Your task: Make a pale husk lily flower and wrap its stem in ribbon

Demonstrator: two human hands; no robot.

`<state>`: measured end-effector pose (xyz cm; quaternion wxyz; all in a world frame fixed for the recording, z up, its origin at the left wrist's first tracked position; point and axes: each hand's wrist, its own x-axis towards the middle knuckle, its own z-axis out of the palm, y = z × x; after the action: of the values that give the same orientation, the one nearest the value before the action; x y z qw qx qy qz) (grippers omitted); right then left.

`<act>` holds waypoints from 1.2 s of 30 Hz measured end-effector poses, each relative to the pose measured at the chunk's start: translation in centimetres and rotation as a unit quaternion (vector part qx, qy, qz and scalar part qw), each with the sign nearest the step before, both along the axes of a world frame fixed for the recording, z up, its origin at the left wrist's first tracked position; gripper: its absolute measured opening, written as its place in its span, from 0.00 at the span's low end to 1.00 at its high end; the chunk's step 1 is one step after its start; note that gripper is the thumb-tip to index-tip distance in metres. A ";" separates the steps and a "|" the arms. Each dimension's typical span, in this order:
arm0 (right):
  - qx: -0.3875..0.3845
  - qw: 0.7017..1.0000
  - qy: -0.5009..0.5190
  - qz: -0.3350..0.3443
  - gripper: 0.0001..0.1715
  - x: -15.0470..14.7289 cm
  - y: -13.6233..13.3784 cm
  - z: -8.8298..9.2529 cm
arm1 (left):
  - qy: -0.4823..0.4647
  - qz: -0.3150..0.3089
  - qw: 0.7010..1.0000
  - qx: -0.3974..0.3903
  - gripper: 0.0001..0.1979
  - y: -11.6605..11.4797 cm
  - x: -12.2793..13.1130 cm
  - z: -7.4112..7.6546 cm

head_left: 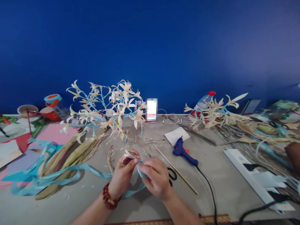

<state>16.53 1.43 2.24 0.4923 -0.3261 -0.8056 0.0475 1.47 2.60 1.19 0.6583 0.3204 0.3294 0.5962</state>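
My left hand (122, 176), with a red bead bracelet at the wrist, pinches a small cream straw flower (127, 154) at its base. My right hand (156, 178) is closed on a light blue ribbon (58, 176) that runs to the flower's stem and trails off left across the table. Both hands meet just above the grey table (211, 162), near its front edge. Black scissors (172, 175) lie partly hidden behind my right hand.
A blue glue gun (184, 152) with a black cord lies right of my hands, beside a thin wooden stick (175, 170). Finished flower sprays (110, 107) stand behind, more flowers (215, 114) at right. Dried leaves (70, 156), coloured paper (53, 132), a white power strip (253, 178), a plastic bottle (202, 101).
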 end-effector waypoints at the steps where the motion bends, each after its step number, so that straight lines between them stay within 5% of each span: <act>1: 0.005 1.000 0.003 0.001 0.15 -0.1 -0.1 0.1 | -0.008 -0.008 1.000 -0.003 0.07 -0.1 0.0 0.0; 15: 0.001 0.999 0.051 0.012 0.17 -0.4 -0.7 -0.1 | -0.045 -0.023 0.998 -0.031 0.06 -0.6 0.2 0.9; 22: 0.039 0.998 0.046 0.031 0.17 -0.2 -0.8 -0.2 | 0.009 -0.010 1.000 -0.004 0.06 -0.8 0.4 1.6; 36: 0.055 0.995 0.079 -0.003 0.14 -0.1 -1.1 0.5 | 0.126 0.033 0.988 0.079 0.02 -0.9 0.0 0.5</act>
<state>16.42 0.36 2.69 0.5714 -0.2960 -0.7649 0.0274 1.44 1.70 1.72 0.5641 0.4324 0.3720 0.5970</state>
